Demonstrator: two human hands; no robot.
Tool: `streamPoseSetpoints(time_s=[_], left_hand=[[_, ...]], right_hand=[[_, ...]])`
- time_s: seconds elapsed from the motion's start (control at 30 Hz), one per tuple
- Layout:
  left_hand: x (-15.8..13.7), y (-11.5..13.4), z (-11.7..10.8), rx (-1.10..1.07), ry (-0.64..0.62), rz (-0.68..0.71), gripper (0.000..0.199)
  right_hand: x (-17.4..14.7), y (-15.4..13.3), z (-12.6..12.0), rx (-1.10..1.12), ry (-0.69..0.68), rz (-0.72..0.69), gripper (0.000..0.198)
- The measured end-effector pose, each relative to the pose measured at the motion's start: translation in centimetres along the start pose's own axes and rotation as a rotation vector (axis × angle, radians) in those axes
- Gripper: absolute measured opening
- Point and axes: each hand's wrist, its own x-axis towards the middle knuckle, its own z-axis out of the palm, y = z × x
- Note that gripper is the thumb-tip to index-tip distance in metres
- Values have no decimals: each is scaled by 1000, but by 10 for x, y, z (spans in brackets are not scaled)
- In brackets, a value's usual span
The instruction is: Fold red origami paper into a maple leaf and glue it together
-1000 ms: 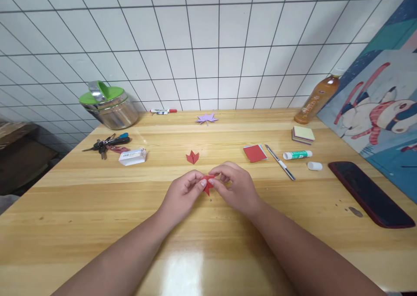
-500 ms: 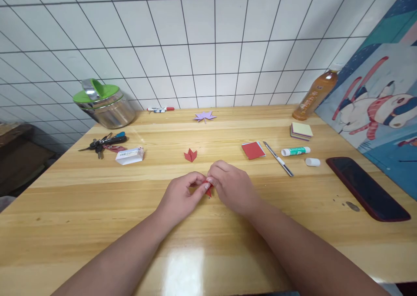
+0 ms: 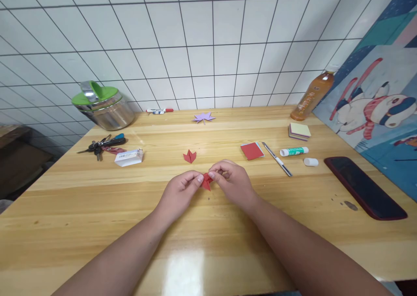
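Observation:
Between my two hands is a small folded piece of red paper [image 3: 206,182], partly covered by the fingers. My left hand [image 3: 180,192] pinches its left side between thumb and forefinger. On the other side, my right hand [image 3: 233,182] grips the upper right part with thumb and curled fingers. A finished-looking red folded paper piece with pointed tips [image 3: 189,156] lies just beyond my left hand. Past my right hand lies a stack of square paper with a red sheet on top [image 3: 252,151]. Farther back is a purple paper leaf [image 3: 203,117].
Right of the paper stack lie a craft knife [image 3: 276,158], a glue stick [image 3: 294,151], its white cap [image 3: 311,161], a notepad [image 3: 299,131], a phone [image 3: 363,187] and a tea bottle [image 3: 312,95]. Leftward are keys [image 3: 107,144], a small white box [image 3: 129,157], markers [image 3: 159,111] and a green-lidded pot [image 3: 104,107].
My fingers have moved slightly apart, so more of the red folded paper shows between them. My right hand's fingers have shifted on it. The view has shifted slightly.

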Motion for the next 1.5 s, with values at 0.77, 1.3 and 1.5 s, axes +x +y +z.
streamPoseSetpoints(time_s=[0.77,1.3,1.5], left_hand=[[-1,-6,-2,182,88,51,24],[7,-12,-3,-228,56,-93,26],[4,-4,-2,-86,53,-3,26]], right_hand=[[5,4,3,185,-68,168,14],[4,11,6,96,-133,151,17],[0,2,4,22,-116,85,15]])
